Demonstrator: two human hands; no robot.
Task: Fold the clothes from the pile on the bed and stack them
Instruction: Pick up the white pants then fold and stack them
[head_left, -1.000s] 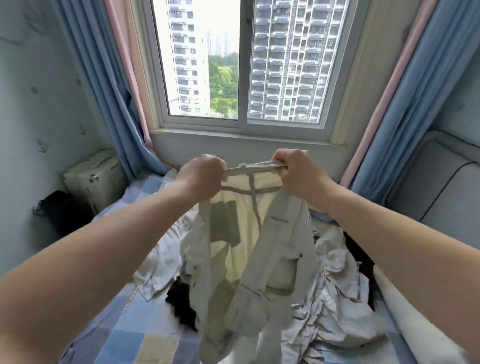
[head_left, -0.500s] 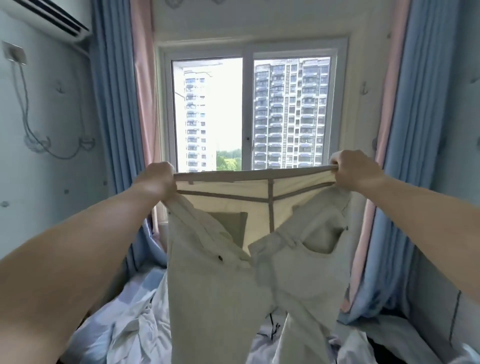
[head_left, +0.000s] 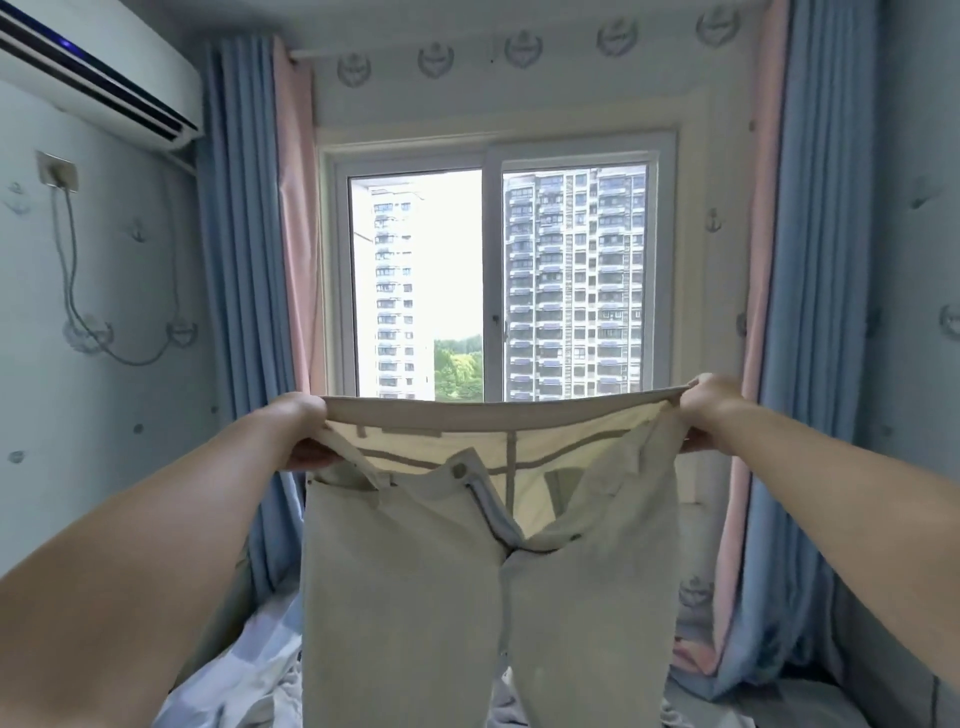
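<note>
Pale beige trousers (head_left: 415, 582) are held up by the waistband, stretched wide between the left hand (head_left: 304, 428) and the right hand (head_left: 711, 410), each gripping one end. The fly is open, the button (head_left: 458, 470) unfastened; both legs hang straight down over the bed (head_left: 239, 680), where crumpled fabric lies. Behind: a window (head_left: 492, 260) onto tower blocks, blue-and-pink curtains (head_left: 234, 260) at either side, an air conditioner (head_left: 93, 78) upper left, and a cable (head_left: 70, 270) looping down from a wall socket (head_left: 58, 171).
</note>
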